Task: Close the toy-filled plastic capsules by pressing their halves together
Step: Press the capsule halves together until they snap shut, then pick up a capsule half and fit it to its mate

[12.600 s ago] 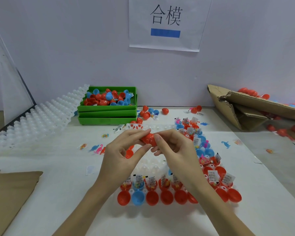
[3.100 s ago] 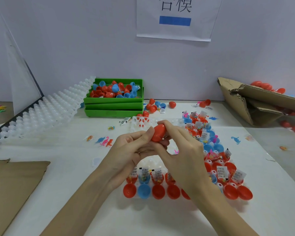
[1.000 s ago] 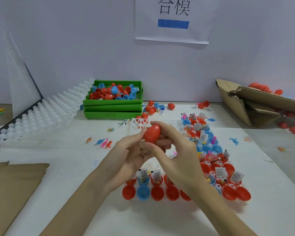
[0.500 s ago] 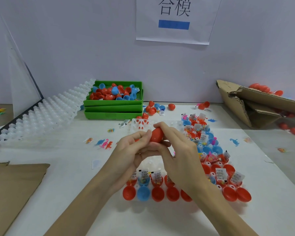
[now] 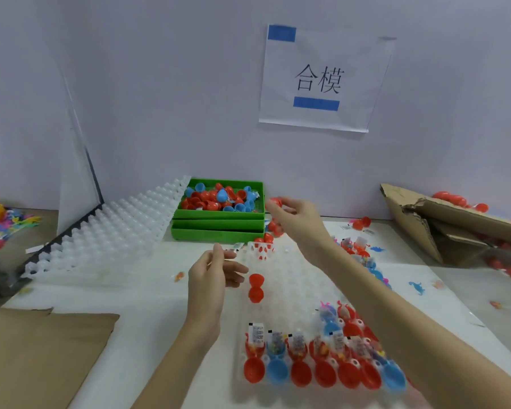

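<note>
right hand (image 5: 292, 215) is reaching far out, pinching a red capsule (image 5: 276, 201) beside the green tray (image 5: 219, 222) | left hand (image 5: 213, 278) is hanging loose, holding nothing, just left of one open red capsule (image 5: 255, 288) on the white tray (image 5: 281, 278) | seven open lids are lining the front row: five red, two blue

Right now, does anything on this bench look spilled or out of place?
Yes. Loose red capsules lie scattered on the table beside the green tray, small toy figures are strewn about, and the cardboard box looks torn.
</note>
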Demonstrator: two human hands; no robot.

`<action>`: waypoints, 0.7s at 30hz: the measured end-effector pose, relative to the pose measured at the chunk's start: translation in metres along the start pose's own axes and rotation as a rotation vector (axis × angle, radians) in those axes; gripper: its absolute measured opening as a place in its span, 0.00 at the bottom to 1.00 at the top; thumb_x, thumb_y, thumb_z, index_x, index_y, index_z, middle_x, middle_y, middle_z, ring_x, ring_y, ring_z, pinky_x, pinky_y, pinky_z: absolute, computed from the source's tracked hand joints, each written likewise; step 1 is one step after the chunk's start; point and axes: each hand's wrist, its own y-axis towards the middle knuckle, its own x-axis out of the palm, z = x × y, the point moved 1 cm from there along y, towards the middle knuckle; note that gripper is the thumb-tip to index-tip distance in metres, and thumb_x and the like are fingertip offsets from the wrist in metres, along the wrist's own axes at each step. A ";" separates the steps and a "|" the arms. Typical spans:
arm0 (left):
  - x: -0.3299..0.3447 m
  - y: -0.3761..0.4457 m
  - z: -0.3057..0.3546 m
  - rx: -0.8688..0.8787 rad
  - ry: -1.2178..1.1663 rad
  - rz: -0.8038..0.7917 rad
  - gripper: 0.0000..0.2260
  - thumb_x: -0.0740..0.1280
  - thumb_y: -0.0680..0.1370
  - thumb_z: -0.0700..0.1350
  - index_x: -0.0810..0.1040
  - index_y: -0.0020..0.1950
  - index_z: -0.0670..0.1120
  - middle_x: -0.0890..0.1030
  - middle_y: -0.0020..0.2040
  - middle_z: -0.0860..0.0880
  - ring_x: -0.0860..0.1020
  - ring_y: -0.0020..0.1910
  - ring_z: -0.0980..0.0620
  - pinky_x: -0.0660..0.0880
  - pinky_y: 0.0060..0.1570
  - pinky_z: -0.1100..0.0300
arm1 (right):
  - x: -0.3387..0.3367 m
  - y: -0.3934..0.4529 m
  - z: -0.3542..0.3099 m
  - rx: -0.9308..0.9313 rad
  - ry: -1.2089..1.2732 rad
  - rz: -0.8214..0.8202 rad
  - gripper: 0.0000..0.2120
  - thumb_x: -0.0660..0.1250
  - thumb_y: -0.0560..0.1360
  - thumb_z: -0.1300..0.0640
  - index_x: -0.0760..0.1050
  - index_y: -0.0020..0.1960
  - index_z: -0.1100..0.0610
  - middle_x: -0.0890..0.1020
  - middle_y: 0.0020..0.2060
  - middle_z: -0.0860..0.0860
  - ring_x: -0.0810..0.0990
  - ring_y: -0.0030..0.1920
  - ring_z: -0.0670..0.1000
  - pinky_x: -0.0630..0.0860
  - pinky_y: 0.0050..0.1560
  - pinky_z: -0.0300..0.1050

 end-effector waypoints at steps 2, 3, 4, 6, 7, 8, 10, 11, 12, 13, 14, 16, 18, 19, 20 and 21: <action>-0.002 0.001 -0.001 -0.035 -0.026 -0.004 0.20 0.56 0.88 0.50 0.80 0.52 0.38 0.86 0.38 0.42 0.82 0.34 0.49 0.79 0.41 0.54 | 0.013 0.036 -0.020 0.004 -0.032 0.022 0.38 0.70 0.80 0.46 0.58 0.81 0.64 0.82 0.59 0.58 0.82 0.48 0.49 0.81 0.62 0.51; -0.003 0.002 -0.002 -0.042 -0.031 -0.002 0.20 0.56 0.88 0.50 0.80 0.52 0.37 0.86 0.38 0.41 0.82 0.33 0.49 0.79 0.40 0.55 | 0.017 0.050 -0.026 0.006 -0.051 0.033 0.42 0.70 0.80 0.46 0.53 0.82 0.65 0.82 0.59 0.58 0.82 0.48 0.49 0.79 0.64 0.53; -0.005 0.004 -0.003 -0.044 -0.032 0.001 0.20 0.56 0.88 0.50 0.80 0.52 0.37 0.86 0.38 0.41 0.82 0.33 0.49 0.79 0.40 0.55 | 0.017 0.063 -0.027 0.011 -0.050 0.050 0.43 0.71 0.80 0.48 0.51 0.82 0.65 0.83 0.58 0.59 0.83 0.49 0.50 0.78 0.66 0.53; -0.007 0.006 -0.003 -0.049 -0.034 0.004 0.20 0.56 0.89 0.50 0.80 0.52 0.37 0.86 0.38 0.42 0.82 0.34 0.48 0.79 0.40 0.55 | 0.009 0.080 -0.017 0.039 0.016 0.108 0.39 0.70 0.81 0.54 0.52 0.82 0.66 0.85 0.55 0.59 0.85 0.54 0.52 0.77 0.67 0.53; -0.008 0.007 -0.003 -0.051 -0.040 0.002 0.20 0.56 0.89 0.50 0.80 0.51 0.37 0.86 0.37 0.42 0.82 0.33 0.48 0.79 0.40 0.55 | 0.001 0.083 -0.008 0.041 0.009 0.127 0.35 0.69 0.82 0.57 0.55 0.81 0.65 0.85 0.53 0.58 0.85 0.55 0.53 0.79 0.65 0.51; -0.008 0.007 -0.003 -0.051 -0.048 -0.002 0.20 0.56 0.89 0.50 0.80 0.51 0.37 0.86 0.37 0.42 0.82 0.33 0.49 0.79 0.40 0.55 | -0.008 0.084 0.002 0.029 -0.059 0.139 0.30 0.68 0.82 0.61 0.60 0.80 0.64 0.85 0.53 0.57 0.86 0.54 0.53 0.82 0.58 0.48; -0.006 0.006 -0.002 -0.040 -0.054 -0.019 0.20 0.56 0.89 0.49 0.80 0.50 0.38 0.86 0.37 0.42 0.81 0.31 0.51 0.78 0.39 0.55 | -0.031 0.080 0.027 -0.010 -0.276 0.181 0.19 0.65 0.83 0.66 0.71 0.73 0.64 0.85 0.56 0.59 0.86 0.48 0.53 0.82 0.43 0.40; -0.005 0.006 -0.003 -0.032 -0.052 -0.027 0.20 0.57 0.88 0.49 0.80 0.50 0.38 0.86 0.37 0.43 0.81 0.31 0.51 0.78 0.38 0.55 | -0.044 0.078 0.039 -0.035 -0.386 0.214 0.15 0.64 0.82 0.67 0.75 0.69 0.65 0.85 0.57 0.61 0.86 0.48 0.55 0.83 0.44 0.42; -0.004 0.006 -0.003 -0.024 -0.047 -0.036 0.20 0.57 0.88 0.49 0.80 0.49 0.38 0.86 0.37 0.43 0.81 0.31 0.51 0.78 0.38 0.56 | -0.058 0.076 0.049 -0.056 -0.503 0.238 0.13 0.64 0.82 0.67 0.79 0.65 0.65 0.85 0.56 0.61 0.86 0.50 0.57 0.83 0.50 0.46; -0.002 0.005 -0.003 -0.016 -0.038 -0.046 0.20 0.57 0.88 0.49 0.81 0.49 0.38 0.86 0.37 0.43 0.81 0.31 0.52 0.78 0.37 0.57 | -0.072 0.074 0.056 -0.067 -0.623 0.244 0.11 0.66 0.82 0.66 0.81 0.62 0.64 0.86 0.55 0.61 0.85 0.50 0.57 0.82 0.53 0.48; -0.001 0.004 -0.003 -0.009 -0.026 -0.057 0.20 0.57 0.88 0.49 0.81 0.49 0.38 0.86 0.37 0.44 0.81 0.31 0.52 0.78 0.37 0.57 | -0.086 0.072 0.063 -0.065 -0.732 0.230 0.09 0.67 0.82 0.64 0.83 0.60 0.64 0.86 0.54 0.60 0.84 0.48 0.57 0.80 0.54 0.48; 0.001 0.002 -0.004 0.003 0.000 -0.076 0.20 0.57 0.88 0.50 0.81 0.48 0.38 0.86 0.36 0.45 0.81 0.32 0.52 0.78 0.37 0.58 | -0.110 0.068 0.072 -0.040 -0.879 0.169 0.08 0.70 0.81 0.60 0.84 0.57 0.62 0.86 0.52 0.59 0.82 0.45 0.53 0.80 0.52 0.46; 0.002 0.000 -0.004 0.011 0.016 -0.087 0.21 0.57 0.88 0.50 0.81 0.48 0.38 0.85 0.36 0.45 0.81 0.33 0.52 0.78 0.38 0.57 | -0.125 0.064 0.078 -0.023 -0.975 0.080 0.08 0.72 0.80 0.58 0.85 0.56 0.60 0.86 0.51 0.56 0.82 0.44 0.52 0.82 0.50 0.45; 0.002 -0.001 -0.004 0.014 0.023 -0.091 0.21 0.57 0.88 0.50 0.81 0.47 0.38 0.85 0.36 0.45 0.81 0.33 0.52 0.78 0.38 0.57 | -0.129 0.061 0.080 -0.019 -1.018 0.027 0.08 0.72 0.79 0.57 0.85 0.55 0.59 0.85 0.49 0.54 0.81 0.42 0.50 0.82 0.47 0.42; 0.002 -0.001 -0.004 0.016 0.031 -0.096 0.21 0.57 0.88 0.50 0.81 0.47 0.38 0.85 0.36 0.45 0.81 0.33 0.52 0.78 0.39 0.56 | -0.132 0.059 0.083 -0.020 -1.058 -0.016 0.08 0.73 0.79 0.56 0.85 0.55 0.59 0.84 0.47 0.53 0.80 0.40 0.48 0.80 0.43 0.37; 0.002 -0.001 -0.005 0.016 0.039 -0.101 0.21 0.56 0.88 0.50 0.81 0.47 0.38 0.85 0.36 0.45 0.81 0.33 0.51 0.78 0.39 0.56 | -0.133 0.057 0.086 -0.024 -1.089 -0.042 0.08 0.73 0.79 0.56 0.85 0.55 0.58 0.84 0.47 0.53 0.80 0.39 0.47 0.78 0.41 0.34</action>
